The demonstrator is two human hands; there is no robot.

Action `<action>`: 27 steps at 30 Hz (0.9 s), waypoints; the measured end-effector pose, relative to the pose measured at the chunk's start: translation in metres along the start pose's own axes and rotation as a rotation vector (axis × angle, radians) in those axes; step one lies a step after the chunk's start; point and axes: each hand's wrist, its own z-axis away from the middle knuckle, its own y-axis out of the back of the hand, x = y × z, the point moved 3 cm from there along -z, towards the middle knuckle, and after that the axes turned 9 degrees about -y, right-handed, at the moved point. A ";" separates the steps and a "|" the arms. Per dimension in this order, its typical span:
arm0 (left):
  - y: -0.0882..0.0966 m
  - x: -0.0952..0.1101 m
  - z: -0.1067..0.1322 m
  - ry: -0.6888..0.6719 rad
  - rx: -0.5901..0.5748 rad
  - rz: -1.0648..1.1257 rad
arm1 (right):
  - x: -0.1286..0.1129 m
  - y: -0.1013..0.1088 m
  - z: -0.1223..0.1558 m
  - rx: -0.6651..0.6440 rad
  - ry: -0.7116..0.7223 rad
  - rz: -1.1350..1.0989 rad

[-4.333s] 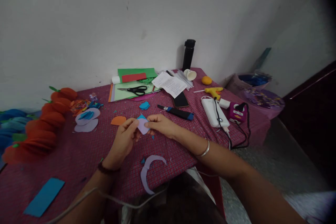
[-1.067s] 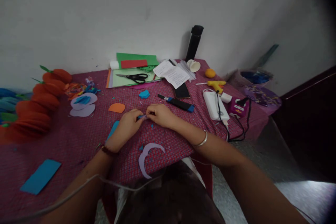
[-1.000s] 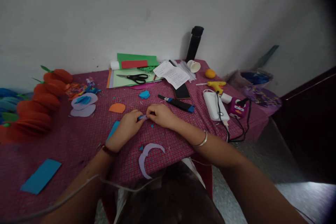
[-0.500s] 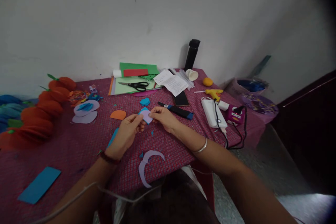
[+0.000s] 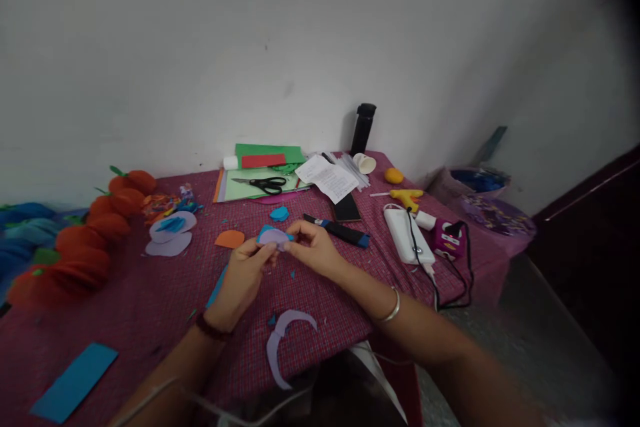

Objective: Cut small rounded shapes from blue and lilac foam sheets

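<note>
Both of my hands meet over the middle of the table with the red checked cloth (image 5: 150, 293). My left hand (image 5: 243, 275) and my right hand (image 5: 313, 250) pinch the same small folded paper piece (image 5: 274, 236), lilac on top with blue showing underneath, held just above the cloth. A blue paper strip (image 5: 219, 285) lies partly under my left hand. A curved lilac offcut (image 5: 283, 345) lies on the cloth near the front edge, below my hands.
Orange paper pumpkins (image 5: 85, 240) line the left. Lilac and blue discs (image 5: 171, 235), an orange half-disc (image 5: 230, 239), scissors (image 5: 264, 182) on green sheets, a black-and-blue marker (image 5: 342, 231), phone (image 5: 346, 208), power bank (image 5: 409, 235), yellow glue gun (image 5: 406, 197) and black bottle (image 5: 363, 128) lie beyond.
The paper piece was pressed flat against the cloth a second ago; both hands have since lifted it and hold it just above the table. The camera has tilted up.
</note>
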 end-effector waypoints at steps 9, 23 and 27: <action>-0.006 -0.001 0.004 0.143 0.073 0.289 | 0.005 -0.009 0.000 -0.170 -0.066 -0.166; -0.001 0.005 0.007 -0.013 0.072 -0.119 | 0.008 0.000 -0.006 -0.056 -0.080 -0.224; 0.001 0.014 0.010 -0.107 0.039 -0.339 | 0.000 0.007 -0.005 0.001 0.084 -0.092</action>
